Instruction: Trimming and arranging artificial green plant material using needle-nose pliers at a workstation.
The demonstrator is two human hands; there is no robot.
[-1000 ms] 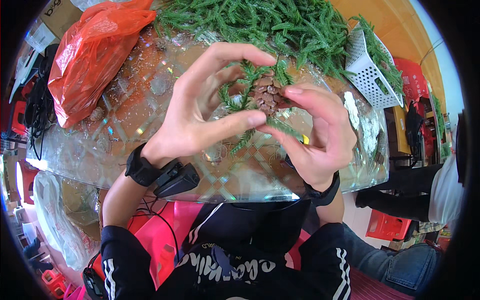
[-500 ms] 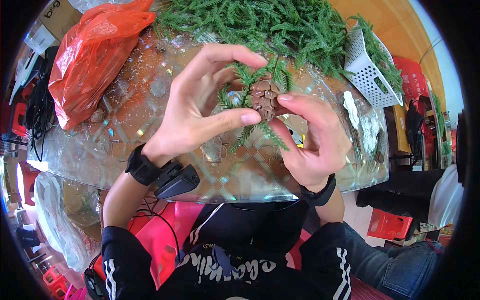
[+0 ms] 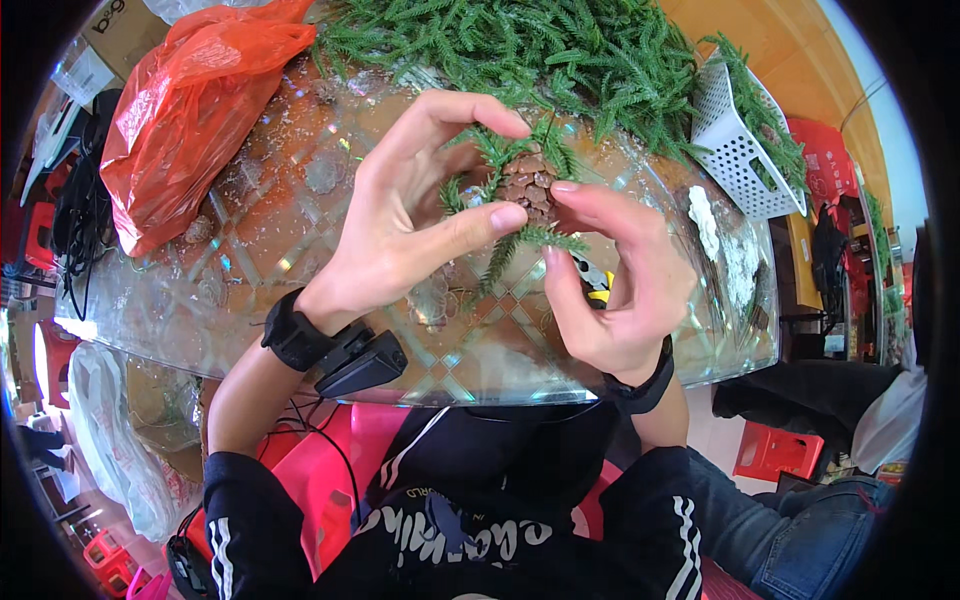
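Above the table, my left hand (image 3: 400, 205) is closed on a brown pine cone (image 3: 527, 187). Its thumb presses the cone's front lower edge, and its index finger curls over the top. Green artificial fir sprigs (image 3: 500, 262) fan out around and behind the cone. My right hand (image 3: 630, 270) is beside it, index fingertip touching the cone's right edge. That hand's thumb stands apart from the index finger, close to a lower sprig's tip. How the sprigs join the cone is hidden by my fingers.
Pliers with yellow-and-black handles (image 3: 597, 285) lie behind my right hand. Green sprigs (image 3: 520, 60) heap at the far side, beside a white perforated basket (image 3: 735, 130). A red plastic bag (image 3: 200, 120) stands far left. White flakes (image 3: 740, 265) dust the glass-topped table.
The cone has turned slightly, showing its scales more squarely. My right thumb has drawn away from the cone's underside, and the lower sprig now points further right.
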